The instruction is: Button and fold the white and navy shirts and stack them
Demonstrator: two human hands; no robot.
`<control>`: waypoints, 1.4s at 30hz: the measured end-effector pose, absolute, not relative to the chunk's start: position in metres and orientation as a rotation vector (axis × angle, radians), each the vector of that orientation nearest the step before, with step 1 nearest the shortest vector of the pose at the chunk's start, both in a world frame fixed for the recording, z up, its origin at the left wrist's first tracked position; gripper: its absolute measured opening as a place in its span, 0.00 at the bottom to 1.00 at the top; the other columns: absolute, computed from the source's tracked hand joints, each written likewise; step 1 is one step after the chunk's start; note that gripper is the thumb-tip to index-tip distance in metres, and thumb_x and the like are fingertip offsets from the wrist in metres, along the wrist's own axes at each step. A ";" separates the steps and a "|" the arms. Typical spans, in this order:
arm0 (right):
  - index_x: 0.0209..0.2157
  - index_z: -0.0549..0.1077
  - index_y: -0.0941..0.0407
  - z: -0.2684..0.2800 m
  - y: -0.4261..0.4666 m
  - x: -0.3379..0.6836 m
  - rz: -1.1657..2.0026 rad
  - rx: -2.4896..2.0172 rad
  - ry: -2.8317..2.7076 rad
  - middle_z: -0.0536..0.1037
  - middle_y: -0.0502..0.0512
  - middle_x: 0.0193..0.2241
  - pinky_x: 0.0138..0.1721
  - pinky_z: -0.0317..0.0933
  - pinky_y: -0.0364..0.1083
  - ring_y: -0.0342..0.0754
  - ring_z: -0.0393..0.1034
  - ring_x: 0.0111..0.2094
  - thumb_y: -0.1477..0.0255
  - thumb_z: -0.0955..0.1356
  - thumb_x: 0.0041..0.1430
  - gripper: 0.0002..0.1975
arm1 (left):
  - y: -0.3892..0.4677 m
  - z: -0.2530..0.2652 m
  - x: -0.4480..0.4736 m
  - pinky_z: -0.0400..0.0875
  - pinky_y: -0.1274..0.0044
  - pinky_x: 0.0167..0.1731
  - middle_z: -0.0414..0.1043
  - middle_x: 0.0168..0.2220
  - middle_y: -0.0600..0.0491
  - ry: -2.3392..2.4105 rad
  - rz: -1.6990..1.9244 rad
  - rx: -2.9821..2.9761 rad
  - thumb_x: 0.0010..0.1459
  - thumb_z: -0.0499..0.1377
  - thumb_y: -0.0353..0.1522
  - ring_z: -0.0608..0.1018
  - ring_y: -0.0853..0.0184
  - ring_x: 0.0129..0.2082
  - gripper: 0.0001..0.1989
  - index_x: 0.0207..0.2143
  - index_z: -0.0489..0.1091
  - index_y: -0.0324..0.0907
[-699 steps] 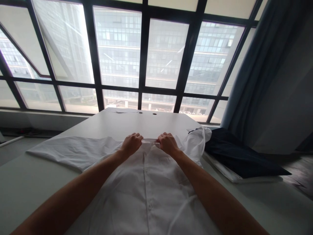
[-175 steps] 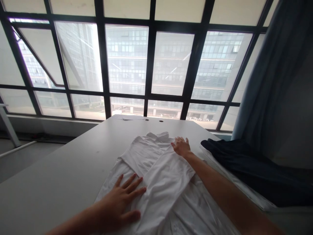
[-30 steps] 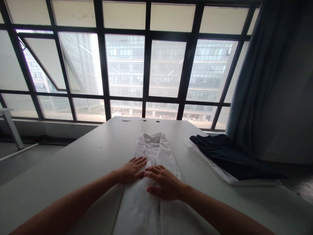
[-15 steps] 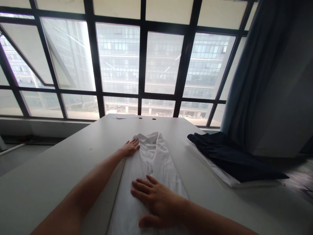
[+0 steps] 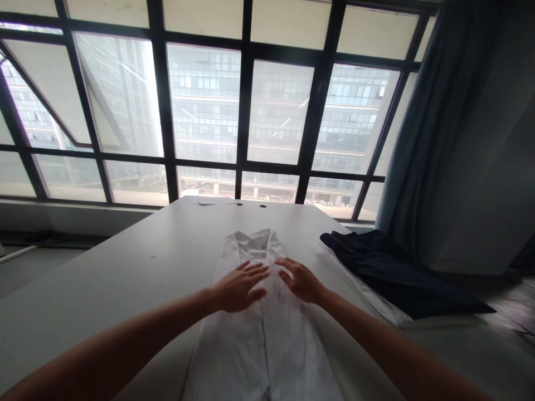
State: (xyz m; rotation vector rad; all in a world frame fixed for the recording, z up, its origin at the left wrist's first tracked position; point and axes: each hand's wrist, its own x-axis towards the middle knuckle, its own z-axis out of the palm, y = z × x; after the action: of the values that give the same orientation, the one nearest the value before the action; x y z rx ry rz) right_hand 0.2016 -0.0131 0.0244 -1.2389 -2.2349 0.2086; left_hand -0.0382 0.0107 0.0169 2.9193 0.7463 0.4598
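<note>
A white collared garment (image 5: 251,345), which looks like a shirt, lies lengthwise on the white table (image 5: 137,278), folded narrow with its collar end pointing to the window. Over its upper left part is my left hand (image 5: 240,288), fingers stretched out and apart. My right hand (image 5: 301,281) is across from it at the upper right part, fingers also extended. Neither hand grips the cloth; whether the palms press on it or hover just above, I cannot tell. The hands cover some of the fabric below the collar.
At the right of the table lies a dark navy garment (image 5: 401,284) on top of white cloth (image 5: 376,301). Thin white sheets (image 5: 209,201) rest at the far edge, near two dark round holes. Beyond are framed windows and a blue-grey curtain (image 5: 422,139).
My left hand has moved from the collar's left side inward and nearer. My right hand has moved forward and to the right. The garment's left upper part now lies spread more evenly.
</note>
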 end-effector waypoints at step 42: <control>0.58 0.69 0.60 0.023 0.036 0.209 0.302 -1.388 -2.430 0.68 0.63 0.59 0.63 0.53 0.49 0.53 0.62 0.60 0.82 0.64 0.50 0.31 | 0.036 0.010 -0.168 0.65 0.67 0.59 0.70 0.57 0.47 1.228 0.465 2.769 0.56 0.50 0.25 0.71 0.60 0.58 0.23 0.53 0.71 0.41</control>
State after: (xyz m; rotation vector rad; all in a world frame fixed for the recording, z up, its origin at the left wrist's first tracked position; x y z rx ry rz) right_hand 0.2092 0.0359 0.0231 -1.3883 -2.4305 0.3018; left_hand -0.1683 0.0357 0.0098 2.7689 1.2282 0.4651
